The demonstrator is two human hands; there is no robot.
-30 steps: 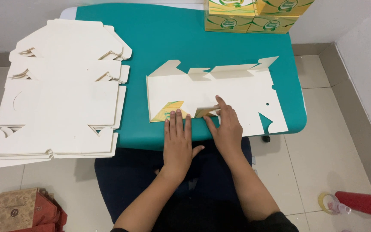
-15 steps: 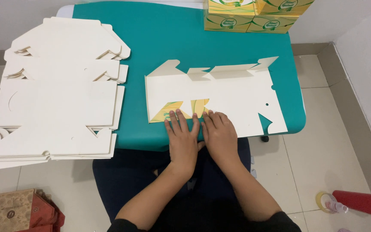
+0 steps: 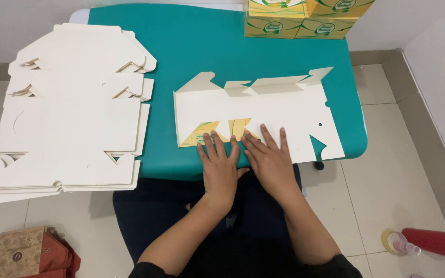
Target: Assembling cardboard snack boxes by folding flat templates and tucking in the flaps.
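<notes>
Hands side by side at near edge of teal table [image 3: 181, 46]: left hand [image 3: 221, 166] and right hand [image 3: 269, 159] flat, fingers spread, gripping nothing, pressing near edge of flat carton blank [image 3: 263, 110]. Blank lies white side up, mid-table toward right edge. Stack of blanks [image 3: 73, 113] overhangs left edge. Yellow-green boxes [image 3: 305, 18] at far right corner.

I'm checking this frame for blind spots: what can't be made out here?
Head view:
- Near edge of the flat white cardboard box blank: covered by left hand and right hand.
- Yellow-green printed boxes: cut by the top edge.
- Red cylinder on the floor: cut by the right edge.
</notes>
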